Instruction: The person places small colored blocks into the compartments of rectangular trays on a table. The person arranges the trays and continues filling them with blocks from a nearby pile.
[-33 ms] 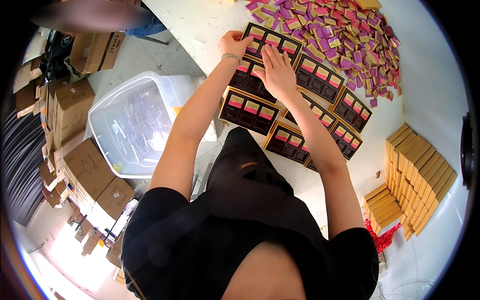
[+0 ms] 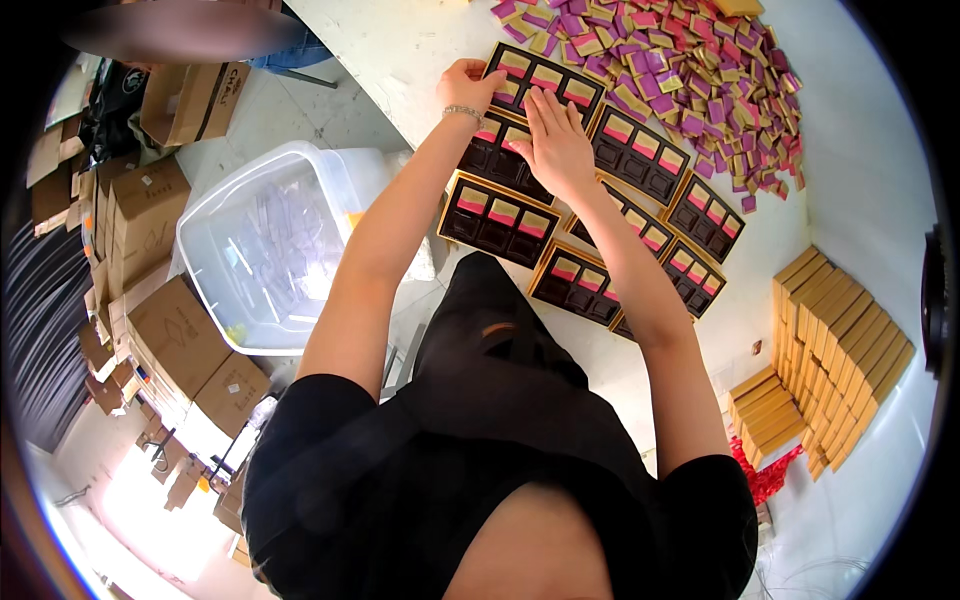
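My left hand (image 2: 466, 88), with a bracelet at its wrist, has its fingers bent at the left edge of the farthest dark compartment tray (image 2: 563, 82). My right hand (image 2: 561, 148) lies palm down with fingers stretched out over that tray's near row and hides part of it. Wrapped pieces in gold and pink fill the tray's far row, and one shows at its near left. Just below, a second tray (image 2: 507, 173) is partly covered by my right hand. Another tray (image 2: 499, 220) lies nearest the table's left edge, with pieces in its far row and dark compartments in front.
More part-filled trays (image 2: 640, 155) lie to the right. A heap of purple, pink and gold wrapped pieces (image 2: 665, 85) spreads behind them. Stacked gold boxes (image 2: 835, 350) stand far right. Left of the table are a clear plastic tub (image 2: 335, 240), cardboard cartons (image 2: 170, 330) and another person's leg (image 2: 300, 52).
Both hands keep nearly the same place on the farthest tray. Only a very slight shift of the whole picture shows.
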Available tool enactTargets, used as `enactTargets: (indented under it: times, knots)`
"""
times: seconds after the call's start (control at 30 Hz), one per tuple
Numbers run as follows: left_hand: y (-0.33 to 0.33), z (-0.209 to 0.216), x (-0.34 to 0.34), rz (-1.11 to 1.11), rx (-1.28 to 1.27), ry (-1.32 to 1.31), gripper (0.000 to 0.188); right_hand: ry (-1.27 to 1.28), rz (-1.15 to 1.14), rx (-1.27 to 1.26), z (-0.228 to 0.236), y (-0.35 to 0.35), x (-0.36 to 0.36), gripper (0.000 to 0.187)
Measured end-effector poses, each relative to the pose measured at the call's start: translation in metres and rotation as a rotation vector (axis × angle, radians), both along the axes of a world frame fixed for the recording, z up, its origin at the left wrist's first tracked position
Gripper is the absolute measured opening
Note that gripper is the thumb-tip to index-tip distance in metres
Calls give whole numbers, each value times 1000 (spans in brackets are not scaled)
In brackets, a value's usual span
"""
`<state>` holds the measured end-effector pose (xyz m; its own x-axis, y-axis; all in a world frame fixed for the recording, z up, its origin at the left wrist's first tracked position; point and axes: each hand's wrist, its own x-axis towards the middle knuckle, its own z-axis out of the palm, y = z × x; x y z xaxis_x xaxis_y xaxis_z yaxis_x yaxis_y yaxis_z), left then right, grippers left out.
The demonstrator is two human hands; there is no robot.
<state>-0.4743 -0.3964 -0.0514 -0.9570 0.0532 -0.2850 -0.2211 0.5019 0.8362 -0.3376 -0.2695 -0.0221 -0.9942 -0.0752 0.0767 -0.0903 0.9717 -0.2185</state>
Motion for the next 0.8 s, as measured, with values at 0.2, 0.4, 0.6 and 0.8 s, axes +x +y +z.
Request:
enactTargets:
  times: [0.2, 0.4, 0.6, 0.8]
  knots:
    - [3, -3, 6, -29, -24, 95, 44, 9, 35, 51, -3, 4, 3, 71]
    - [6, -1, 5, -98, -107, 174, 41, 45, 19, -142, 0, 13, 5, 63]
    - [46, 24, -7, -329, -178, 529, 42, 238, -559, -172, 4, 108, 3, 23]
    - [153, 31, 3, -799, -524, 731, 29, -5, -503, -92, -15, 142, -22, 24]
